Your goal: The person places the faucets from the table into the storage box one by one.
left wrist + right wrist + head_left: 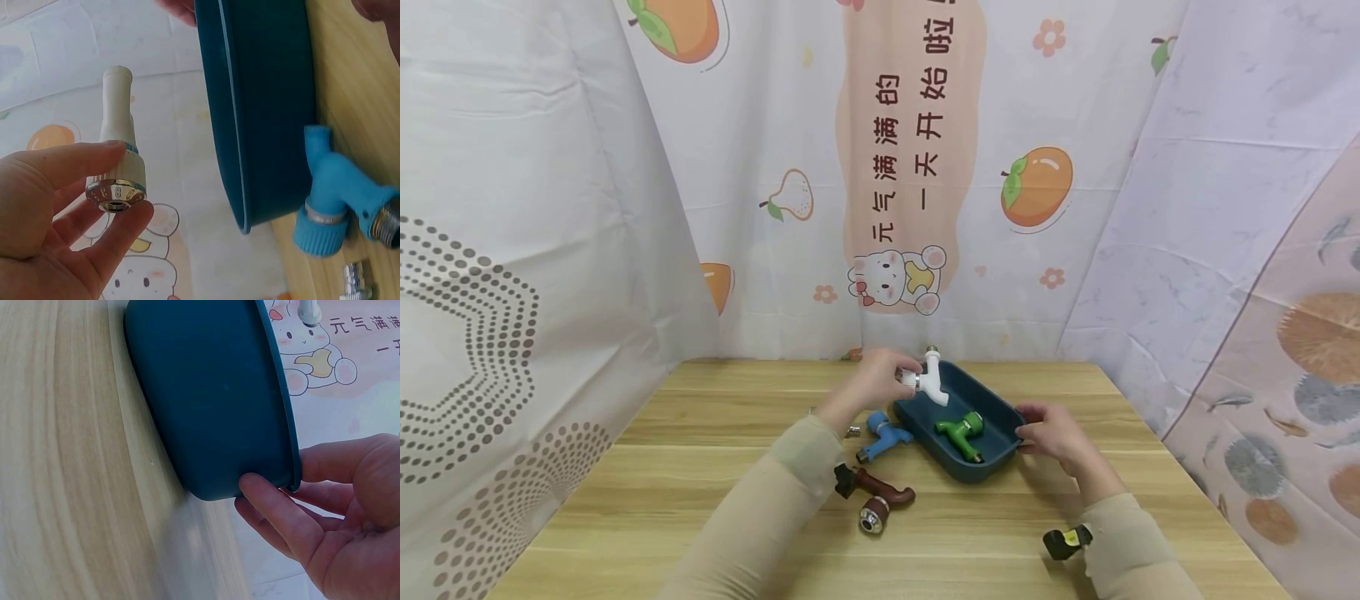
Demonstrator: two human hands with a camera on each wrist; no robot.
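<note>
My left hand (880,377) pinches a white faucet (932,382) by its ribbed end, over the far left side of a dark teal tray (997,398). In the left wrist view the white faucet (117,119) sits between thumb and fingers, its chrome end ring facing the camera. A green faucet (961,433) lies inside the tray. My right hand (1054,435) grips the tray's right rim; in the right wrist view the thumb and fingers hold its corner (250,450). Left of the tray lies a blue faucet (886,435), also large in the left wrist view.
A brown faucet (880,493) with a black handle lies on the wooden table (970,550) nearer to me. A small metal fitting (355,281) is beside the blue faucet. Printed curtains (790,275) stand behind the table and along both sides.
</note>
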